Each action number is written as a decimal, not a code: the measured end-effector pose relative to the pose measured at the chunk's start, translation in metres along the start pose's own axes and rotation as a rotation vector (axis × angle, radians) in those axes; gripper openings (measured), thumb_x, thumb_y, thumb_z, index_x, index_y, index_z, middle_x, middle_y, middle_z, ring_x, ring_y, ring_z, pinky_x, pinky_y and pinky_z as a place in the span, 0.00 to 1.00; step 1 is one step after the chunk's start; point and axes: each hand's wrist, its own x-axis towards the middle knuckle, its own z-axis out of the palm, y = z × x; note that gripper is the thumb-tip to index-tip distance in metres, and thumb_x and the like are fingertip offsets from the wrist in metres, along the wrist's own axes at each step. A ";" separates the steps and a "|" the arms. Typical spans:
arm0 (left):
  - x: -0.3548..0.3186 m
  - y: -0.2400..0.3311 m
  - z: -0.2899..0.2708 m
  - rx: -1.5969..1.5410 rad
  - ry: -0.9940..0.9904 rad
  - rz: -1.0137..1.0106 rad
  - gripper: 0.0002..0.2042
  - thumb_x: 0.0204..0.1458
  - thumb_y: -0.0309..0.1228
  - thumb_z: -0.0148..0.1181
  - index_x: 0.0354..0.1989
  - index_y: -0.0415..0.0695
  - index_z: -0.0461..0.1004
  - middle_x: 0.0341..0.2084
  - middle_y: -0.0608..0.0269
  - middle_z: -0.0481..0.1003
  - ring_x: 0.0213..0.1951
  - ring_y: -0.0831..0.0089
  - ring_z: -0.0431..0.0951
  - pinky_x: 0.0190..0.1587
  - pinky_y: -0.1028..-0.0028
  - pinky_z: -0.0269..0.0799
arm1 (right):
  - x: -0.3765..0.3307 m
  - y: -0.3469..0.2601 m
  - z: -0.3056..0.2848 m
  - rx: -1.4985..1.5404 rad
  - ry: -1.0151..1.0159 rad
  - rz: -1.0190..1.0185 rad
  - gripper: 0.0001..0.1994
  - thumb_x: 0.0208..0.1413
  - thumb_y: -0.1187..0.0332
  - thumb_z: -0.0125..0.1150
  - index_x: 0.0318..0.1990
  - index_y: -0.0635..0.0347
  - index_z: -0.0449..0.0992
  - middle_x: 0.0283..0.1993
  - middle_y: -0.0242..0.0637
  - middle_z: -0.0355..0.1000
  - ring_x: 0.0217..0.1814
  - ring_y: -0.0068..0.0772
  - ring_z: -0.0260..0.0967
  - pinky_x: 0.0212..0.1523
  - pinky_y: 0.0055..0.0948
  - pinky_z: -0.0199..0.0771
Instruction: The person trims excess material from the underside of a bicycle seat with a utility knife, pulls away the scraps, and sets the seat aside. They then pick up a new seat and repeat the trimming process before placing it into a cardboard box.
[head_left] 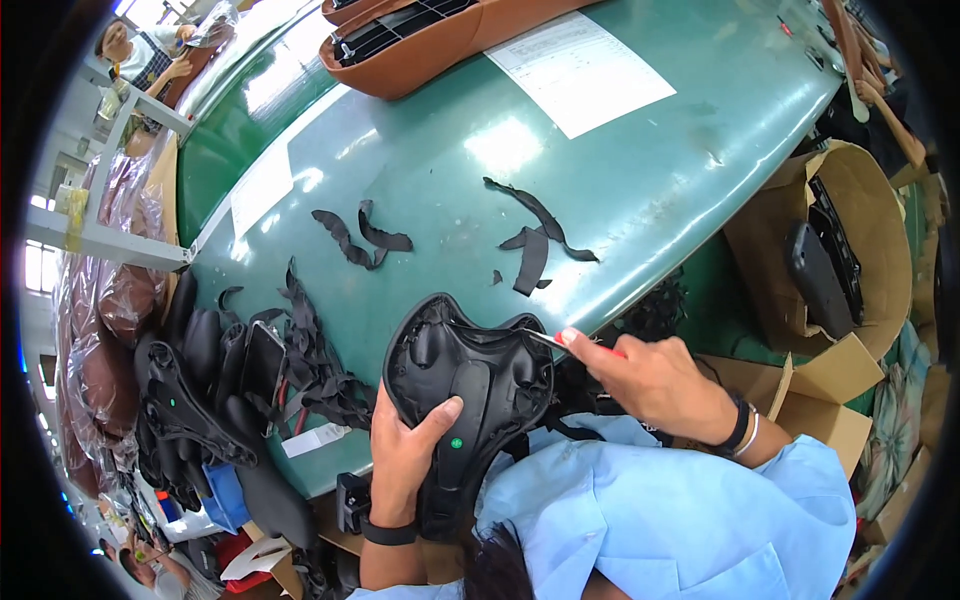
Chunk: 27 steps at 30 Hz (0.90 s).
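Observation:
A black bicycle saddle is held with its underside up and its wide end toward the table. My left hand is closed round its left side, the thumb pressed on the underside near a small green dot. In my right hand is a red-handled knife; the fist covers most of its handle. Its thin metal blade meets the saddle's rim at the upper right. Beyond the saddle, curled black strips of trimmed material lie on the green table, with more strips to their left.
Black saddles are piled at the left, beside a heap of black scraps. Brown saddle-like parts and a paper sheet lie at the far side. Cardboard boxes stand at the right. Other people work farther off.

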 end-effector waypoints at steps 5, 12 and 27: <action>-0.012 -0.016 0.013 -0.030 0.119 0.089 0.26 0.45 0.23 0.67 0.54 0.35 0.66 0.46 0.57 0.73 0.45 0.71 0.73 0.52 0.72 0.68 | -0.018 -0.022 0.016 0.100 -0.042 0.137 0.33 0.54 0.72 0.57 0.68 0.51 0.57 0.19 0.41 0.62 0.16 0.42 0.65 0.14 0.39 0.61; -0.015 -0.020 0.012 -0.060 0.073 0.096 0.26 0.47 0.24 0.66 0.55 0.35 0.65 0.46 0.56 0.73 0.46 0.70 0.73 0.53 0.71 0.68 | -0.017 0.000 0.005 0.183 0.041 0.068 0.29 0.54 0.69 0.59 0.66 0.47 0.62 0.19 0.35 0.64 0.17 0.40 0.66 0.17 0.36 0.64; -0.029 -0.025 0.029 -0.106 0.197 0.111 0.25 0.45 0.25 0.68 0.52 0.34 0.66 0.44 0.55 0.74 0.45 0.69 0.74 0.51 0.71 0.68 | -0.037 -0.028 0.016 0.121 -0.085 0.200 0.32 0.56 0.69 0.57 0.68 0.56 0.54 0.19 0.42 0.67 0.17 0.45 0.68 0.16 0.43 0.65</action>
